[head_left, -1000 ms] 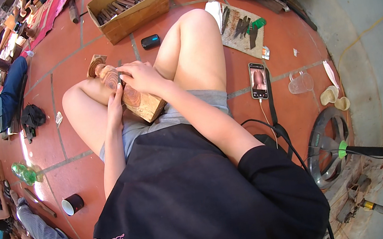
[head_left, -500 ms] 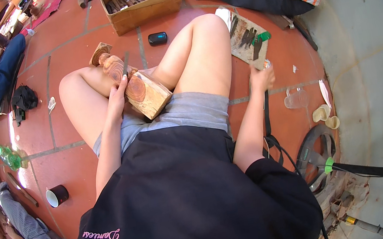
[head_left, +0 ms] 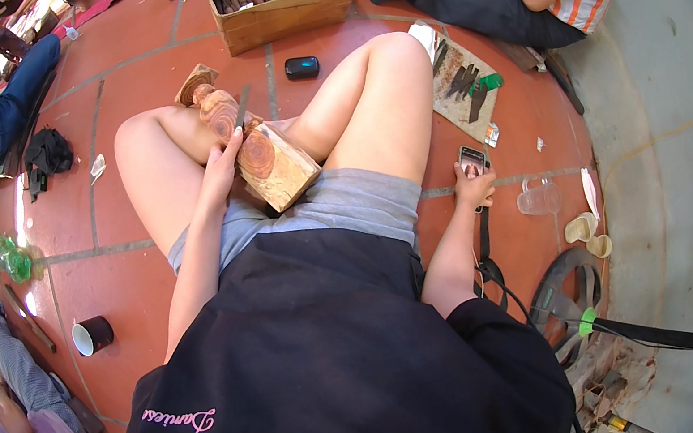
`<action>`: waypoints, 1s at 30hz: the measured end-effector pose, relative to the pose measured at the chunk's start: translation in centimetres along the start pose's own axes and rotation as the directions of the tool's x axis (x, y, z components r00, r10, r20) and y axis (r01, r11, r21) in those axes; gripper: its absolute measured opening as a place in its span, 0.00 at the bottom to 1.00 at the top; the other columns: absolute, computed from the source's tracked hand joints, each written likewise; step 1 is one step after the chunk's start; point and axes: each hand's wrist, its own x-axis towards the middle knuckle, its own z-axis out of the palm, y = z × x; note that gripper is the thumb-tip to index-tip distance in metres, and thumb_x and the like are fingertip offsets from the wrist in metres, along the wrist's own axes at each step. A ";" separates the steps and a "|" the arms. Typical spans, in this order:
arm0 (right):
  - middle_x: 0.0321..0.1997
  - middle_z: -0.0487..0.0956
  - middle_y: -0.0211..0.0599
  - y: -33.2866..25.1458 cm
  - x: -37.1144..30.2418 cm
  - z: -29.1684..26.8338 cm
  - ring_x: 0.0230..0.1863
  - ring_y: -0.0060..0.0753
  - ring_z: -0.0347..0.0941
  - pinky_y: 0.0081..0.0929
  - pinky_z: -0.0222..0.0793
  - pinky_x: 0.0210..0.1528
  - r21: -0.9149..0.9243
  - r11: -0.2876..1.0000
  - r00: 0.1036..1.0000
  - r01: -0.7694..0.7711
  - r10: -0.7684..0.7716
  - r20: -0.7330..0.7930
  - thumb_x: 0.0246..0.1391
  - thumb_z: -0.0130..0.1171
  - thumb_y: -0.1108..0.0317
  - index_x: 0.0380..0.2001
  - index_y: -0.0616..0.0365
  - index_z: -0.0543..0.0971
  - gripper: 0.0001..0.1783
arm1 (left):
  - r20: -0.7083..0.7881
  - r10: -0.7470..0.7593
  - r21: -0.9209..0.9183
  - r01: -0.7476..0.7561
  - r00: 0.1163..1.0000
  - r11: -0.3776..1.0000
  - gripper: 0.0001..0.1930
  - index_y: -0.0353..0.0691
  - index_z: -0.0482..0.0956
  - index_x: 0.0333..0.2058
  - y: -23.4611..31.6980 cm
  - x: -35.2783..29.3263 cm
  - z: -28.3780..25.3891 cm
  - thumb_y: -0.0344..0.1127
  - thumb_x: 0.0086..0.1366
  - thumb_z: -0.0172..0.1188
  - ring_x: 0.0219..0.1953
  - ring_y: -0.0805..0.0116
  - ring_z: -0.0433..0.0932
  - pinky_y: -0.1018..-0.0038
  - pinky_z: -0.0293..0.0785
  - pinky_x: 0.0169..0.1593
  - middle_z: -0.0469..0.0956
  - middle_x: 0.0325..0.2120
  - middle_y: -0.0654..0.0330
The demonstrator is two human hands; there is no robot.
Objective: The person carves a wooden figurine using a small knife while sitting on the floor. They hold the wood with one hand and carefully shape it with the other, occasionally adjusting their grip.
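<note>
My left hand (head_left: 222, 165) is closed around a flat dark file (head_left: 243, 108), its blade pointing away from me across a carved wooden piece (head_left: 278, 173). That piece lies between my bent legs, a square block at the near end and rounded, grained bulges at the far end. Out to the right, my right hand (head_left: 475, 189) grips a phone (head_left: 473, 160) with its screen turned up. Beyond the phone, a board (head_left: 476, 116) on the floor carries several dark flat tools (head_left: 463, 82) and a green item.
A cardboard box (head_left: 288, 19) of dark tools stands ahead, with a small black case (head_left: 302, 67) nearer. A dark cup (head_left: 93, 335) and green bottle (head_left: 9, 257) are left. Right are a clear plastic cup (head_left: 537, 197) and fan (head_left: 573, 298). Other people sit around.
My right hand has come back toward me and turned, so the phone's screen now shows. My left hand still holds the file at the wooden piece. The whole view has shifted slightly.
</note>
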 end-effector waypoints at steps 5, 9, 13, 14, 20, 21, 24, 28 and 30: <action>0.62 0.68 0.40 -0.3 1.2 -1.3 0.65 0.45 0.57 0.58 0.36 0.65 -0.026 0.999 0.994 -0.019 0.022 0.104 0.28 0.77 0.43 0.62 0.58 0.55 0.62 | 0.030 -0.012 -0.026 0.013 0.999 1.000 0.30 0.29 0.67 0.54 -0.2 0.2 -0.2 0.53 0.67 0.55 0.47 0.71 0.73 0.76 0.68 0.51 0.75 0.46 0.55; 0.66 0.63 0.48 -0.6 0.3 -1.0 0.69 0.47 0.53 0.62 0.32 0.67 -0.183 0.982 0.998 0.037 -0.026 0.064 0.29 0.74 0.36 0.67 0.61 0.48 0.70 | 0.040 0.011 -0.041 -0.009 0.999 0.999 0.30 0.31 0.66 0.56 -0.7 0.6 -0.1 0.53 0.68 0.54 0.47 0.72 0.73 0.77 0.69 0.51 0.75 0.46 0.57; 0.65 0.62 0.52 -4.0 -3.1 -1.0 0.68 0.52 0.54 0.65 0.31 0.67 -0.056 0.995 0.988 0.082 -0.088 -0.128 0.38 0.70 0.36 0.67 0.63 0.47 0.65 | 0.036 0.007 -0.015 -0.006 0.999 1.000 0.30 0.32 0.66 0.56 -0.6 0.3 0.0 0.53 0.68 0.53 0.46 0.73 0.74 0.77 0.70 0.51 0.75 0.46 0.58; 0.64 0.63 0.52 -5.2 -3.4 -0.9 0.67 0.52 0.55 0.64 0.33 0.67 0.047 0.989 0.982 0.139 -0.131 -0.139 0.40 0.69 0.38 0.67 0.64 0.49 0.63 | 0.027 0.006 -0.009 -0.006 1.000 1.000 0.29 0.32 0.66 0.56 -0.6 0.4 0.0 0.53 0.68 0.53 0.46 0.73 0.74 0.77 0.69 0.50 0.75 0.46 0.58; 0.57 0.71 0.49 -14.5 -5.1 -4.4 0.61 0.51 0.63 0.53 0.48 0.63 0.449 0.787 0.905 0.422 -0.338 -0.259 0.49 0.66 0.49 0.62 0.64 0.57 0.46 | -0.059 0.044 0.130 -0.036 0.997 0.991 0.35 0.24 0.69 0.51 -1.3 0.7 -0.4 0.57 0.65 0.55 0.48 0.64 0.75 0.74 0.69 0.52 0.76 0.46 0.48; 0.56 0.72 0.48 -15.9 -5.4 -5.4 0.60 0.51 0.64 0.51 0.49 0.63 0.521 0.704 0.876 0.482 -0.380 -0.296 0.50 0.66 0.51 0.62 0.64 0.58 0.44 | -0.090 0.064 0.198 -0.045 0.994 0.979 0.36 0.23 0.69 0.50 -2.1 1.3 -0.8 0.58 0.65 0.55 0.48 0.63 0.75 0.73 0.69 0.52 0.77 0.45 0.46; 0.53 0.75 0.45 -19.4 -7.9 -8.8 0.58 0.48 0.68 0.47 0.51 0.63 0.648 0.513 0.820 0.562 -0.445 -0.359 0.51 0.65 0.59 0.59 0.63 0.61 0.38 | -0.194 0.051 0.404 0.033 0.980 0.914 0.42 0.18 0.70 0.46 -0.8 0.8 -0.5 0.64 0.61 0.55 0.45 0.58 0.78 0.71 0.73 0.48 0.77 0.42 0.38; 0.52 0.75 0.48 -21.2 -11.1 -11.0 0.57 0.46 0.68 0.44 0.55 0.63 0.707 0.398 0.779 0.584 -0.521 -0.349 0.52 0.65 0.66 0.57 0.65 0.63 0.33 | -0.253 0.135 0.556 0.030 0.958 0.831 0.38 0.23 0.71 0.37 0.1 -0.2 -0.3 0.65 0.60 0.55 0.33 0.59 0.79 0.70 0.75 0.38 0.79 0.31 0.44; 0.51 0.75 0.48 -21.6 -11.9 -11.6 0.57 0.45 0.69 0.42 0.56 0.63 0.752 0.341 0.772 0.564 -0.541 -0.334 0.53 0.64 0.67 0.57 0.66 0.63 0.32 | -0.263 0.141 0.641 0.063 0.955 0.765 0.31 0.31 0.72 0.33 1.4 -1.0 0.1 0.62 0.63 0.54 0.25 0.65 0.76 0.72 0.73 0.30 0.77 0.23 0.53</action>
